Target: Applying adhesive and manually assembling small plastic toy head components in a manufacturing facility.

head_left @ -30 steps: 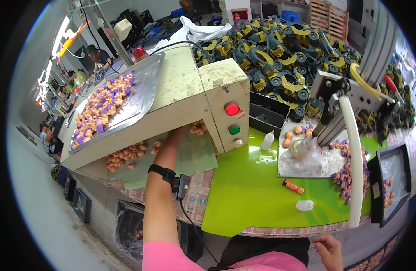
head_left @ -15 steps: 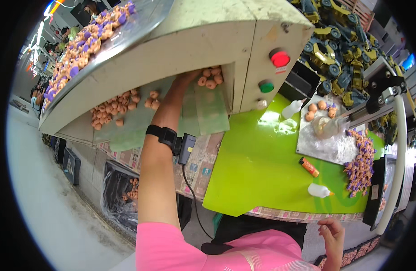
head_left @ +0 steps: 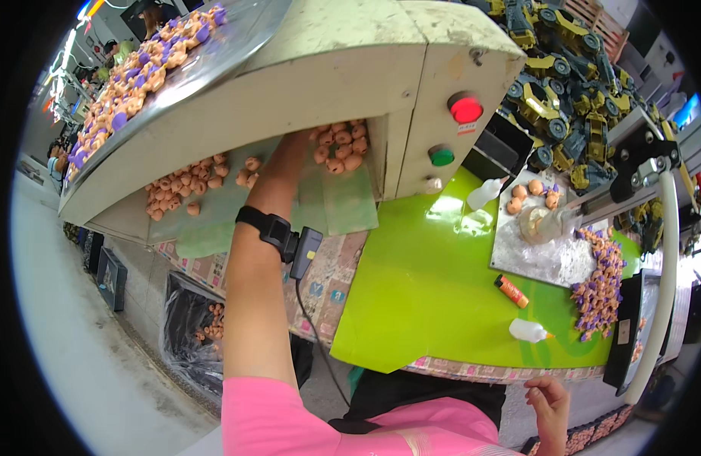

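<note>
My left forearm [head_left: 268,199], with a black strap and a small grey device at the wrist, reaches under the hood of a cream machine [head_left: 335,83]. The hood's edge hides my left hand and its fingers. Just right of that arm lies a cluster of small peach-coloured, round, head-like pieces [head_left: 339,152]. More of these round pieces [head_left: 179,186] sit on the pale green sheet [head_left: 350,205] to the left. Past the table's front edge, my right hand [head_left: 550,403] hangs with loosely bent fingers, nothing in it, nearest to a white squeeze bottle [head_left: 527,330].
Red [head_left: 465,109] and green [head_left: 442,156] buttons are on the machine's face. On the green table [head_left: 411,304] are an orange tube [head_left: 512,291], a metal plate [head_left: 548,254] with a jar [head_left: 544,226], and a peach-and-purple heap [head_left: 597,289]. A lined bin [head_left: 185,342] stands lower left.
My left hand has gone deeper under the hood and out of sight. More round pieces now show beside that arm. The whole view has shifted slightly; my right hand stays much the same.
</note>
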